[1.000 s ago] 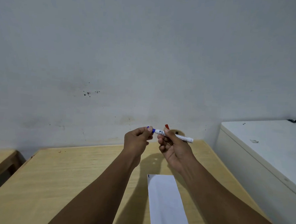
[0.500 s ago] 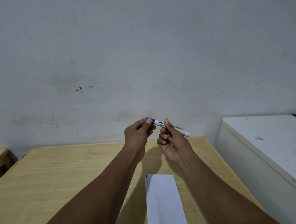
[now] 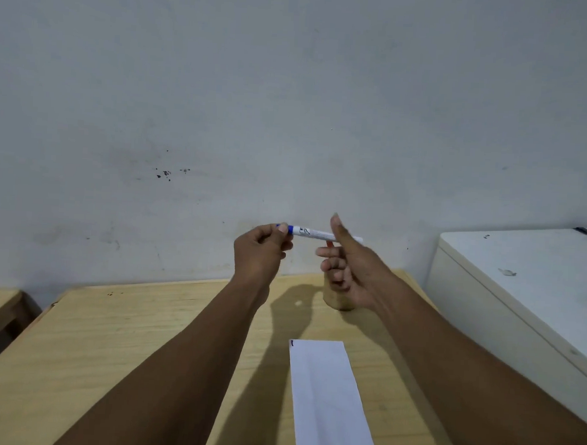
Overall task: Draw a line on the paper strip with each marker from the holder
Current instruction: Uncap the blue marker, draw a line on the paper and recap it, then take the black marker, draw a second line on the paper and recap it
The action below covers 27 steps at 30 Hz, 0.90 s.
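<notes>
Two hands hold one white marker with a blue cap (image 3: 313, 233) sideways above the desk (image 3: 143, 333). Left hand (image 3: 260, 254) pinches the cap; right hand (image 3: 350, 273) loosely holds the other end.

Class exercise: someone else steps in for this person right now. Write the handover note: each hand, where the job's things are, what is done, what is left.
Left hand: fingers pinch the blue cap end of the white-barrelled marker, held level above the table.
Right hand: on the marker's other end, thumb raised; grip looks loose.
White paper strip: flat on the light wooden table, near the front edge, under no hand.
Tan holder: mostly hidden behind the right hand; contents unclear.
Done: one short dark mark at the strip's far left corner.
Left: uncap this marker, draw its line, then the rest.
</notes>
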Tool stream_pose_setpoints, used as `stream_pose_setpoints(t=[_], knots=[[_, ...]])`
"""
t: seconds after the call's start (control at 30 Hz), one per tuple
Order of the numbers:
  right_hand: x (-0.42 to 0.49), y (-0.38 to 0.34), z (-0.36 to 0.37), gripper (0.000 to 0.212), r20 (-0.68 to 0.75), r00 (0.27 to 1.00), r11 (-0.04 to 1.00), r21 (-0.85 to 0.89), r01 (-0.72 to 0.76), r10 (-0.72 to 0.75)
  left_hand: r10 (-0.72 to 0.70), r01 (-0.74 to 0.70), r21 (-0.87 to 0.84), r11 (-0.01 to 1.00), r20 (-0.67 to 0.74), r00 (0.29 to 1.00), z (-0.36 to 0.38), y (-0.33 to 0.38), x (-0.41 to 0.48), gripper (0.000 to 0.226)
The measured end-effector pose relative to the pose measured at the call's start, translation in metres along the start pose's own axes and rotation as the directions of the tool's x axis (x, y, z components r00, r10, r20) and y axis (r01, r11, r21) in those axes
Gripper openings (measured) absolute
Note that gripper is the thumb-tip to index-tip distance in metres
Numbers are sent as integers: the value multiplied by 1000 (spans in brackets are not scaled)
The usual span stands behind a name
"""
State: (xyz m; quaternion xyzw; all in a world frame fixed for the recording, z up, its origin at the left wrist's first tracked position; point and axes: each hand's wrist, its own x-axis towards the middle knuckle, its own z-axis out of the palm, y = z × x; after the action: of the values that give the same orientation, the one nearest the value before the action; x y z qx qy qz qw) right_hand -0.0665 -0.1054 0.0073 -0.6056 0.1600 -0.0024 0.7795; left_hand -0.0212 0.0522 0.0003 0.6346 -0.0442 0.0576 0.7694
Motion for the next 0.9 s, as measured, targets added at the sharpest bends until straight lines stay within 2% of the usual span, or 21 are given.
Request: stream_pose_setpoints(t=[0.07,0.13,0.2,0.3,0.37,0.47,0.57,0.73,0.83,0.9], knots=[[-2,-14,-22,77,-154,984,973,-228,48,-84,30,-28,50,998,-28,999,-2,3,10,9],[2,-20,-45,66,-301,904,877,-460,142,-304,67,-63,137,989,-26,997,-4,3,18,11],[9,-19,-61,46,-244,858,713,-677,184,-453,94,-91,214,973,-5,996,-1,0,22,11],[18,-10,-62,27,-38,921,544,-817,195,-387,131,-134,334,933,32,991,13,-3,24,11],[27,0,-60,19,10,927,493,-845,209,-376,162,-178,419,890,74,984,22,-6,26,12],[37,6,-62,5,-15,895,485,-844,228,-446,185,-234,493,838,147,972,32,-10,26,10],[35,-3,-65,8,-40,806,483,-818,313,-591,168,-282,566,774,246,955,41,-12,25,14],[13,-41,-61,17,-94,677,518,-722,459,-730,98,-347,622,702,398,912,55,-3,17,50],[-2,-53,-50,14,-59,623,489,-679,548,-780,170,-355,545,759,361,917,56,15,8,48],[-12,-52,-39,13,19,624,453,-670,588,-781,219,-356,448,820,328,919,54,32,1,44]])
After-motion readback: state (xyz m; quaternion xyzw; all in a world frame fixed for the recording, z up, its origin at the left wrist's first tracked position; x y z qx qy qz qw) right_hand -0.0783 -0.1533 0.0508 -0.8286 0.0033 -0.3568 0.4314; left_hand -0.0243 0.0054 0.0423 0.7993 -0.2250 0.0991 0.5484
